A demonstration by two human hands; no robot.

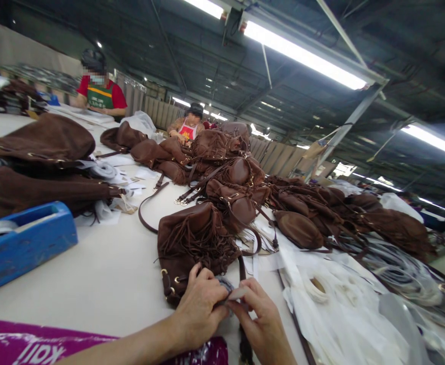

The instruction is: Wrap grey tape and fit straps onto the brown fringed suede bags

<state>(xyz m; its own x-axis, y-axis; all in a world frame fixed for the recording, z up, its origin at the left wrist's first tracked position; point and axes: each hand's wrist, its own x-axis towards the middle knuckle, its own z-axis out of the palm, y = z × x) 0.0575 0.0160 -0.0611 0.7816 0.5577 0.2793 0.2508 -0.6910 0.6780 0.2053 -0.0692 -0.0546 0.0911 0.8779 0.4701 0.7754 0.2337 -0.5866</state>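
A dark brown fringed handbag with gold eyelets lies on the table in front of me. My left hand is closed beside its lower edge, its fingers curled around a soft grey piece of material. Thumb and fingers of my right hand pinch a thin pale strip right against the left fingertips. Whether the strip is joined to the grey material cannot be made out. A dark brown strap runs down behind my right hand.
A blue tape dispenser stands at left, near more brown bags. A heap of brown bags spreads across the back. White sheeting covers the right side. Purple plastic lies in front. Two co-workers are behind the table.
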